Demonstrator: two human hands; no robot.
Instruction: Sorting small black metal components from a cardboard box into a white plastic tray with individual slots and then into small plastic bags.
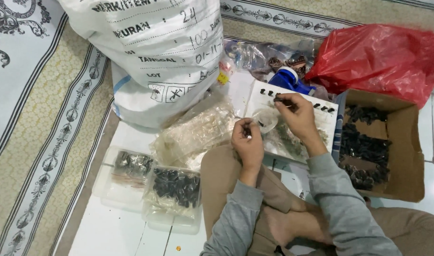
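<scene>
Clear bag (pixel 266 118): small, pinched open in front of the white board (pixel 293 124).
Left hand (pixel 248 142): fingers clamped on the bag's rim.
Right hand (pixel 297 114): fingertips closed on a dark piece (pixel 278 100) above the bag.
Advice: holding the mouth wide should help.
Cardboard box (pixel 406 156): right of the board, holding dark pieces.

Left hand (pixel 248 142) pinching a small clear bag (pixel 266 118), right hand (pixel 297 114) holding a small dark piece at the bag's mouth, white board (pixel 293 121) beneath, cardboard box (pixel 385 147) of dark pieces beside the board, red plastic bag (pixel 383 59) behind the box
</scene>
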